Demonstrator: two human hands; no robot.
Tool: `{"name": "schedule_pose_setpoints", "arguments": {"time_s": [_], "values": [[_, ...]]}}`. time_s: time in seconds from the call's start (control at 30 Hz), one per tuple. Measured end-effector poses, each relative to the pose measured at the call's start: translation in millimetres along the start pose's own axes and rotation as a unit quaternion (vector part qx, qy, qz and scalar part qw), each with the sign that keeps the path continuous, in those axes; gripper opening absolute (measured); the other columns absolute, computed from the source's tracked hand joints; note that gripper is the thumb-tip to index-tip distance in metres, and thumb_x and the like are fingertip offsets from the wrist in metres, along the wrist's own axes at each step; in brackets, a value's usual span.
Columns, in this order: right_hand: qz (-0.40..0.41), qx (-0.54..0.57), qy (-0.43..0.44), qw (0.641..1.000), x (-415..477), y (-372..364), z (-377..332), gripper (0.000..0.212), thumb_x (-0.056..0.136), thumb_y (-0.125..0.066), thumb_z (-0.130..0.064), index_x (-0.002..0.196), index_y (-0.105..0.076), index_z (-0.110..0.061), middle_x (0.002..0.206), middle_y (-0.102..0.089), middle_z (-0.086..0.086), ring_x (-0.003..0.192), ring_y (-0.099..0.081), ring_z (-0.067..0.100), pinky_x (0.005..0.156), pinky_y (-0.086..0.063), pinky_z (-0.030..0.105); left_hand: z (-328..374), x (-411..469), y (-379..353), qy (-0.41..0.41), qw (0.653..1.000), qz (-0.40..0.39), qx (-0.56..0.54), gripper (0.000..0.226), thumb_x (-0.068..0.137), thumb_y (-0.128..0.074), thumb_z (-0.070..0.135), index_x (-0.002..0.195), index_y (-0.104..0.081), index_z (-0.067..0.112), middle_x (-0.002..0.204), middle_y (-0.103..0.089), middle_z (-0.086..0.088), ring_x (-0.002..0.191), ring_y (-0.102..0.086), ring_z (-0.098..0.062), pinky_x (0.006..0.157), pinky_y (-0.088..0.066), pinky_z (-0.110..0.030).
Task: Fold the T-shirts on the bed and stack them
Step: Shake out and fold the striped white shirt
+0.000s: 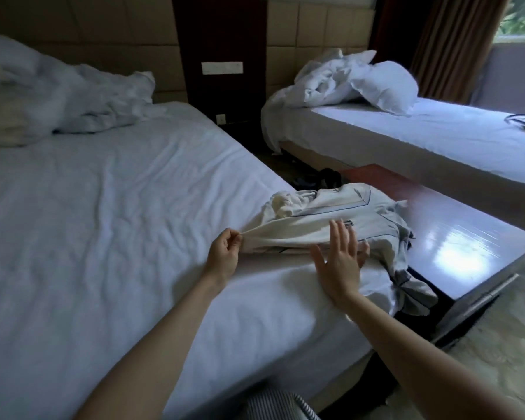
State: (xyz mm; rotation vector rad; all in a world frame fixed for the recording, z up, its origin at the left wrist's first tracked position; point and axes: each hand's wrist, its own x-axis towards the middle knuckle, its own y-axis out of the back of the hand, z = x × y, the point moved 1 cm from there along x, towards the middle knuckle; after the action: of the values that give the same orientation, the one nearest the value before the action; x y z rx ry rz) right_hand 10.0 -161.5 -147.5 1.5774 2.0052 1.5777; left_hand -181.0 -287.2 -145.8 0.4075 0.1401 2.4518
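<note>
L hand [225, 250] pinches T-shirt [300, 234] edge at its 9 o'clock; R hand [340, 262] released, fingers spread. Pull taut, smooth w/ R.

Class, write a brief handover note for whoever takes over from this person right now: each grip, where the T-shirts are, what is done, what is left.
Left grip pinches a corner of the pale T-shirt heap. Right grip open, fingers spread, at the heap's near side; contact unclear.
The heap lies crumpled at the right edge of the near bed, part hanging off beside the wooden bench.
Done: no folded shirt or stack in view.
Left: spread, fold and stack each shirt.
</note>
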Motion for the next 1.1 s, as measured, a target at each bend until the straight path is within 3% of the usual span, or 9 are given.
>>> {"name": "schedule_pose_setpoints", "arguments": {"time_s": [0.1,0.2,0.37,0.53,0.7,0.8,0.9,0.97,1.1], "values": [[-0.114,-0.051,0.040,0.991,1.3,5.7,-9.1,0.061,0.093,-0.036,-0.058,0.147,-0.022,-0.033,0.157,-0.013,-0.006,0.144,0.010,0.016,0.103,0.025,0.031,-2.3,-12.9,26.9,0.001,1.000,0.011,0.012,0.028,0.096,-0.049,0.007,0.071,-0.050,0.021,0.064,-0.047,0.004,0.058,-0.039,-0.004,0.056,-0.033,-0.017],[-0.151,-0.070,0.104,0.981,-3.2,2.5,-30.9,0.041,0.093,-0.036,-0.052,0.113,-0.063,-0.028,0.130,-0.056,-0.006,0.136,-0.031,0.018,0.106,0.005,0.035,-2.2,-24.7,48.4,0.004,0.999,0.017,0.027,0.027,0.096,-0.049,0.006,0.073,-0.051,0.021,0.067,-0.050,0.003,0.062,-0.042,-0.008,0.058,-0.035,-0.014],[-0.035,0.058,0.170,0.983,-32.0,6.3,-85.6,0.043,0.082,-0.042,-0.042,0.057,-0.066,-0.016,0.056,-0.065,0.006,0.051,-0.058,0.027,0.078,-0.037,0.031,-7.1,-37.6,94.2,0.018,0.994,0.100,0.043,0.016,0.096,-0.048,0.006,0.081,-0.052,0.011,0.069,-0.050,0.001,0.068,-0.044,-0.016,0.061,-0.036,-0.023],[-0.212,0.036,0.310,0.926,-86.9,8.4,-148.2,0.041,0.091,-0.041,-0.043,0.094,-0.075,-0.021,0.086,-0.073,0.003,0.076,-0.066,0.023,0.057,-0.035,0.025,-9.5,-55.5,161.9,0.022,0.977,0.191,0.092,0.012,0.095,-0.047,0.003,0.086,-0.054,0.008,0.081,-0.054,-0.012,0.079,-0.049,-0.021,0.067,-0.035,-0.026],[-0.234,-0.008,0.272,0.933,-72.9,32.8,-165.3,0.042,0.094,-0.045,-0.049,0.074,-0.066,-0.019,0.065,-0.059,0.004,0.068,-0.060,0.025,0.056,-0.037,0.027,6.6,-66.7,177.2,0.011,0.981,0.061,0.184,0.007,0.091,-0.053,0.003,0.089,-0.059,0.007,0.087,-0.061,-0.007,0.086,-0.057,-0.022,0.068,-0.035,-0.019],[-0.092,0.082,0.227,0.966,-41.1,34.5,-153.2,0.028,0.096,-0.049,-0.038,0.111,-0.067,-0.024,0.100,-0.071,0.003,0.094,-0.065,0.021,0.076,-0.046,0.030,40.1,-58.8,159.6,-0.032,0.981,0.047,0.186,0.015,0.089,-0.057,0.015,0.100,-0.063,0.005,0.100,-0.064,-0.002,0.097,-0.055,-0.012,0.074,-0.033,-0.012],[-0.162,-0.029,0.208,0.964,-9.0,25.0,-133.7,0.048,0.098,-0.041,-0.040,0.144,-0.033,-0.029,0.150,-0.035,-0.002,0.141,-0.024,0.018,0.114,-0.013,0.040,74.4,-38.5,123.9,-0.084,0.970,-0.027,0.228,0.036,0.085,-0.051,0.032,0.109,-0.065,0.009,0.112,-0.066,-0.005,0.108,-0.058,-0.018,0.086,-0.039,-0.021],[-0.273,-0.109,0.176,0.939,-4.0,19.2,-115.5,0.052,0.098,-0.036,-0.046,0.147,-0.022,-0.036,0.156,-0.018,-0.007,0.145,-0.006,0.018,0.115,0.001,0.046,86.7,-29.1,99.1,-0.087,0.921,-0.144,0.351,0.043,0.084,-0.051,0.040,0.118,-0.062,0.018,0.121,-0.062,-0.004,0.114,-0.055,-0.022,0.092,-0.038,-0.027],[-0.277,-0.158,0.176,0.931,-14.7,14.7,-76.5,0.042,0.096,-0.039,-0.042,0.137,-0.039,-0.033,0.142,-0.040,-0.005,0.133,-0.032,0.021,0.105,-0.016,0.045,82.8,-24.0,85.2,-0.110,0.809,-0.258,0.516,0.034,0.088,-0.060,0.039,0.113,-0.059,0.017,0.129,-0.050,-0.001,0.119,-0.048,-0.021,0.087,-0.032,-0.026]]}}
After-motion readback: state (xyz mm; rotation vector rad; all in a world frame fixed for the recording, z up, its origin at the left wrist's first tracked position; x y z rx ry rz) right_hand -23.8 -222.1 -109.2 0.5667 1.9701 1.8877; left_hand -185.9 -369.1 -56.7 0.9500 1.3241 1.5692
